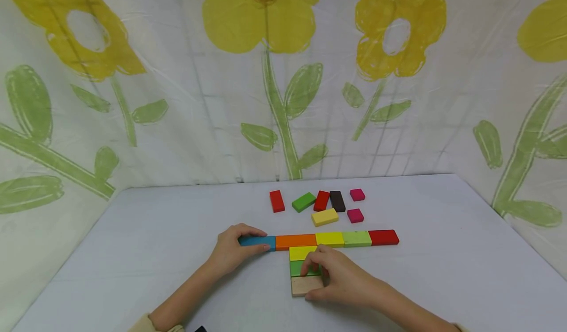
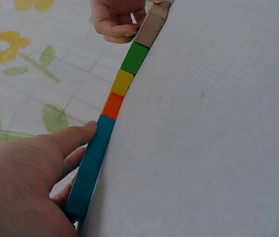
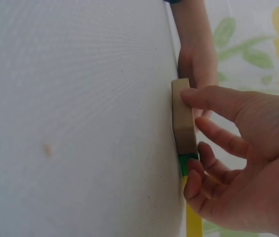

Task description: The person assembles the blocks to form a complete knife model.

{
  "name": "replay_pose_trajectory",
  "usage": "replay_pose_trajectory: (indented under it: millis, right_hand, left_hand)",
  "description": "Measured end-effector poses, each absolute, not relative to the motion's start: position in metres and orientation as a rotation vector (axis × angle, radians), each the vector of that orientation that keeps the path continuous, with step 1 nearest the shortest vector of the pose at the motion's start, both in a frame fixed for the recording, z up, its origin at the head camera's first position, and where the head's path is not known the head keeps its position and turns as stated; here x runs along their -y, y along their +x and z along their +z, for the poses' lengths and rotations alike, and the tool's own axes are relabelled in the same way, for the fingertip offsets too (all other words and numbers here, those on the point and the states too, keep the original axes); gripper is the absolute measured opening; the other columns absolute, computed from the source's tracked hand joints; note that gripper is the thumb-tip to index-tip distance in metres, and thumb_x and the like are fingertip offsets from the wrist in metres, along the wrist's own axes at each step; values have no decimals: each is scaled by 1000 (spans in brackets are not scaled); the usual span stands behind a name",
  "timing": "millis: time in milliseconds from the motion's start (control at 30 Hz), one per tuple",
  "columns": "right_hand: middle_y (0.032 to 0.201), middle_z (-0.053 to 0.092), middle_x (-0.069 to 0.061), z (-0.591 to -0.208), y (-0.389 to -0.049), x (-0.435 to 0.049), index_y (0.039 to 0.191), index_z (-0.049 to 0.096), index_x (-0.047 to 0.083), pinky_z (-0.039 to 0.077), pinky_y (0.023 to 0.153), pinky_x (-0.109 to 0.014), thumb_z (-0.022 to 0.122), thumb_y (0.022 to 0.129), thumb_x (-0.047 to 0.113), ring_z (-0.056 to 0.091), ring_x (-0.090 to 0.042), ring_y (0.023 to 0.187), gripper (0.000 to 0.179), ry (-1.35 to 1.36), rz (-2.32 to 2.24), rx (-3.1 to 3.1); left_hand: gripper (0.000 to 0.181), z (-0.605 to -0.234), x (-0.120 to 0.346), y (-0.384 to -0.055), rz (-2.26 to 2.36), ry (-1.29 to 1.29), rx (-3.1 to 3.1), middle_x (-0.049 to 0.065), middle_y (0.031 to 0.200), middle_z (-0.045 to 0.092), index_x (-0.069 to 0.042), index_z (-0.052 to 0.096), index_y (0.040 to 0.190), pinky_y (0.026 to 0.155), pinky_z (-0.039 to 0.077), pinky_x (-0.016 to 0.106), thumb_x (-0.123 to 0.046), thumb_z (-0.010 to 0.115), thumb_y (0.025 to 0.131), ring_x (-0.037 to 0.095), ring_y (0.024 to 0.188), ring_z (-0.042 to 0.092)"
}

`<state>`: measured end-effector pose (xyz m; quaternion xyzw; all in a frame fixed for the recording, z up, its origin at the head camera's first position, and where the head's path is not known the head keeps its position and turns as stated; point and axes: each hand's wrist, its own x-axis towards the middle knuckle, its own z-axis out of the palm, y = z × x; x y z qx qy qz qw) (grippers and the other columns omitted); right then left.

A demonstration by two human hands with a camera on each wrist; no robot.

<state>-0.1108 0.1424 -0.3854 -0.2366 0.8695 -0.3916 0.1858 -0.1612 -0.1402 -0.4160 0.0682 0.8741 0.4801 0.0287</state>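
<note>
Touching rectangular wood-grained block [image 3: 182,121]: curved right fingers [image 3: 223,137].

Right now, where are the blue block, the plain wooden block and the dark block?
Blue block [image 2: 92,163], left wrist view: middle of long face.
Plain wooden block [image 1: 303,286], head view: top face.
Dark block [image 1: 337,201], head view: top face.

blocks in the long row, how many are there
5, left to right: blue block, orange block, yellow block, light green block, red block. The left hand partly covers the blue block; no others look hidden.
</note>
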Motion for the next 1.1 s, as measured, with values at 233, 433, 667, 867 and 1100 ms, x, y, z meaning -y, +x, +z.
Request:
replay_pose_trajectory:
  millis: [233, 433, 667, 867, 1100]
  right_hand:
    - [98, 57, 4, -384, -111, -142, 107, 70, 24, 51, 74, -21, 92, 82, 22, 54, -15, 93, 33, -674, -1098, -2455]
    - [97, 57, 4, -385, -112, -142, 106, 70, 24, 51, 74, -21, 92, 83, 22, 54, -14, 92, 32, -677, -1111, -2443]
    - [98, 58, 4, -383, -112, -142, 106, 70, 23, 51, 75, -21, 92, 83, 21, 55, -14, 93, 31, -673, -1135, -2418]
    - [98, 61, 4, -382, -116, -148, 107, 70, 26, 53, 73, -24, 89, 86, 31, 57, -16, 92, 30, -672, -1170, -2419]
    - [100, 64, 6, -378, -129, -160, 108, 69, 20, 54, 70, -23, 86, 90, 31, 58, -12, 88, 27, -782, -1215, -2538]
  left_hand:
    - [21, -416, 140, -161, 1474, 208, -2697, -2, 107, 73, -18, 84, 105, 88, 52, 34, -24, 90, 86, 22, 108, 58]
    - [21, -416, 141, -162, 1472, 213, -2699, -3, 107, 73, -19, 84, 105, 89, 51, 35, -24, 90, 86, 21, 108, 58]
    - [24, -418, 142, -163, 1471, 229, -2697, -3, 109, 73, -20, 84, 108, 89, 51, 34, -26, 90, 86, 21, 108, 58]
    - [32, -415, 142, -165, 1445, 339, -2730, -3, 111, 75, -18, 82, 118, 86, 51, 33, -26, 88, 88, 19, 105, 57]
    - [31, -407, 135, -163, 1339, 536, -2815, -4, 119, 74, -19, 81, 121, 96, 42, 51, -28, 85, 91, 22, 115, 58]
